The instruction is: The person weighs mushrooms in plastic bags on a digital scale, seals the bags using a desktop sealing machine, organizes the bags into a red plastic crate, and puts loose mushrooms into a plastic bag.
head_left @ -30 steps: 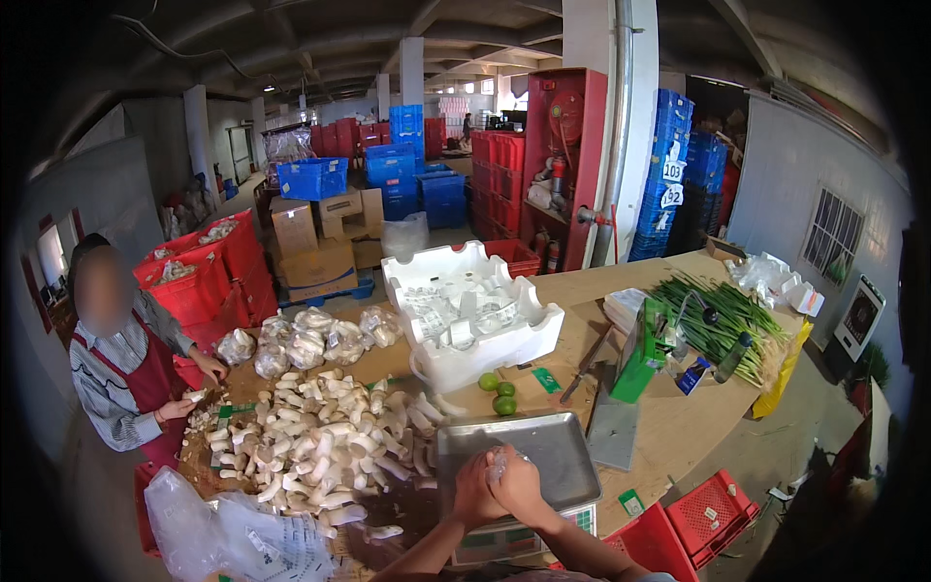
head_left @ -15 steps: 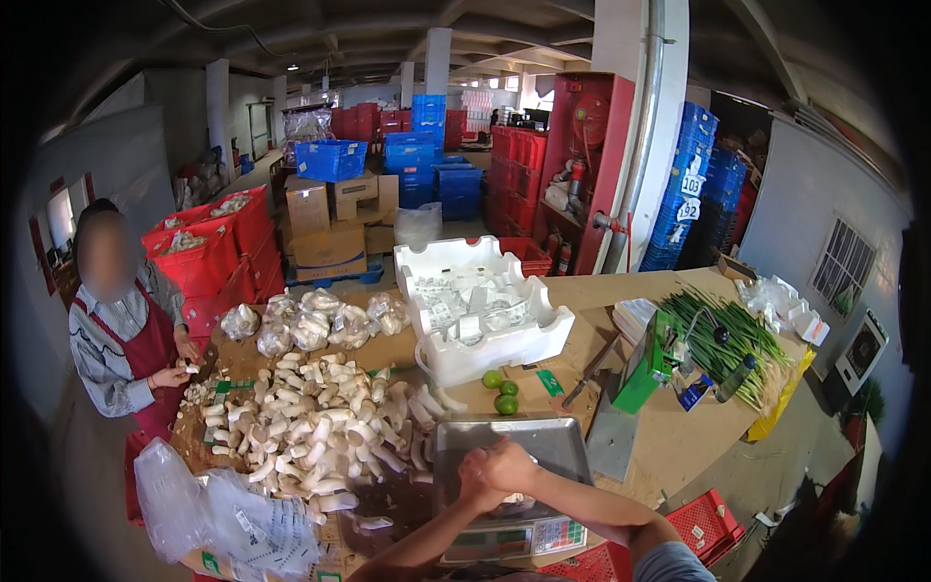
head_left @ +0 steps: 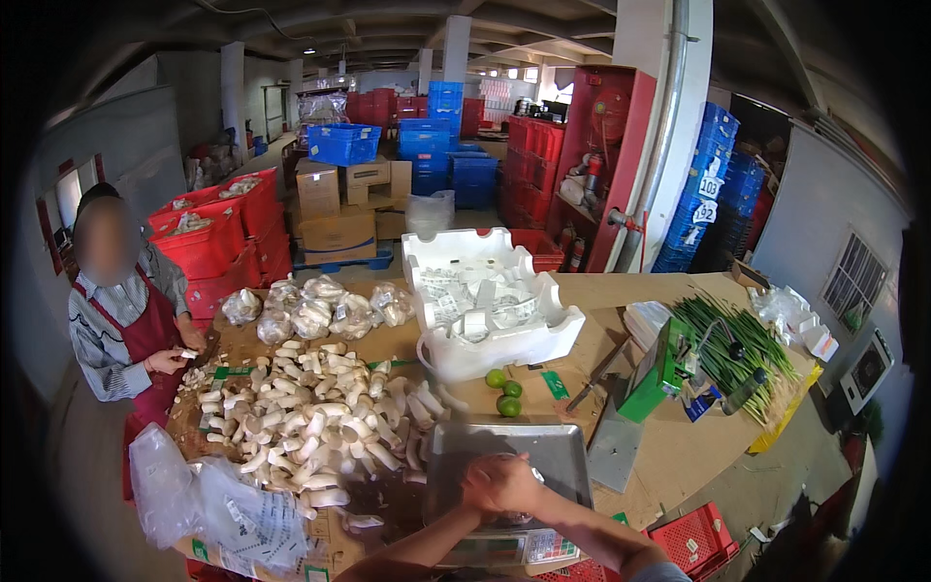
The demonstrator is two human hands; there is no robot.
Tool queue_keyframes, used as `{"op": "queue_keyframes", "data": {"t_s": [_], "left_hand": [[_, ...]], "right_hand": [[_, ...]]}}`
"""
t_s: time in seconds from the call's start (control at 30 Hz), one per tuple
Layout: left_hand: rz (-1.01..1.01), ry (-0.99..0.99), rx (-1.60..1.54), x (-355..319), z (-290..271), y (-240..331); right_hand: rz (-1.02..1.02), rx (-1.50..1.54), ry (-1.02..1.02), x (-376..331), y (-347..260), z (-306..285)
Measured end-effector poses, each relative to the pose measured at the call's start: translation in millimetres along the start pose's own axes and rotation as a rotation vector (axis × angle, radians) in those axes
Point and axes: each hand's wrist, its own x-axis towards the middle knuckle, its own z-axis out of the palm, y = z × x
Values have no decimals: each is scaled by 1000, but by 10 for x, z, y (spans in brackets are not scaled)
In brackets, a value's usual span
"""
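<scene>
Over the metal tray [head_left: 560, 441] of a scale, my left hand [head_left: 482, 485] and my right hand [head_left: 524, 493] are pressed together, fingers closed over each other. A small whitish bit shows beside the right hand; what they hold between them is hidden. The scale's keypad [head_left: 551, 546] shows below my wrists. Left of the tray lies a large heap of king oyster mushrooms [head_left: 305, 417], pale-stemmed with brownish caps. Behind the heap are several clear bags of mushrooms [head_left: 351, 316].
A white foam box [head_left: 485, 361] with labels inside stands beyond the scale, near three limes [head_left: 509, 405]. To the right are a knife [head_left: 596, 380], a green taping device [head_left: 652, 373] and green onions [head_left: 737, 354]. Plastic bags [head_left: 238, 514] lie front left. A co-worker [head_left: 131, 320] stands at left.
The view has shifted slightly. My hands remain together over the tray and have turned a little. The co-worker's hands have moved slightly, still holding a small pale piece.
</scene>
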Motion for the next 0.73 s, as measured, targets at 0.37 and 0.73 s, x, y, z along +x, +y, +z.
{"op": "queue_keyframes", "data": {"t_s": [0.37,0.73], "left_hand": [[71,-9,474,84,-106,353],[-45,-22,215,214,-151,313]], "right_hand": [[706,271,-18,-678,-9,-213],[879,456,47,-1135,246,395]]}}
